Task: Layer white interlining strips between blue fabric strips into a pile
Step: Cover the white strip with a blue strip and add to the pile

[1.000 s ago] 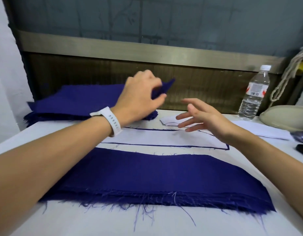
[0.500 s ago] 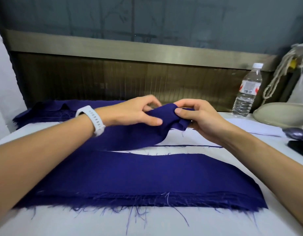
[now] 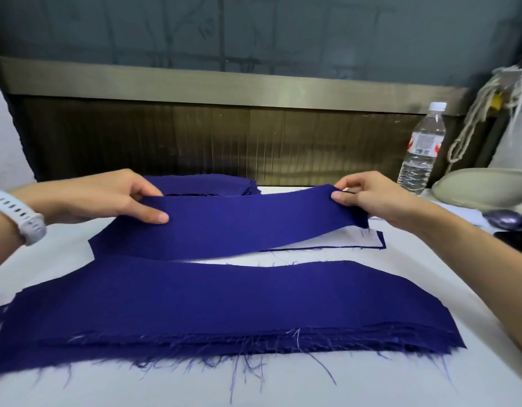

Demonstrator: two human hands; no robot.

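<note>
Worktop (image 3: pixel 430 277): white; frayed blue pile (image 3: pixel 224 304) in front
Blue strip (image 3: pixel 239 224): stretched between hands, over interlining strip (image 3: pixel 368 240)
Left hand (image 3: pixel 107 195): pinches left end
Right hand (image 3: pixel 371 198): pinches right end
Bottle (image 3: pixel 420 154): water

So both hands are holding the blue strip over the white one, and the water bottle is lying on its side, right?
Not quite. The water bottle stands upright, at the back right, as the head view shows. The rest is right: the left hand and the right hand both hold the blue strip above the white strip.
</note>
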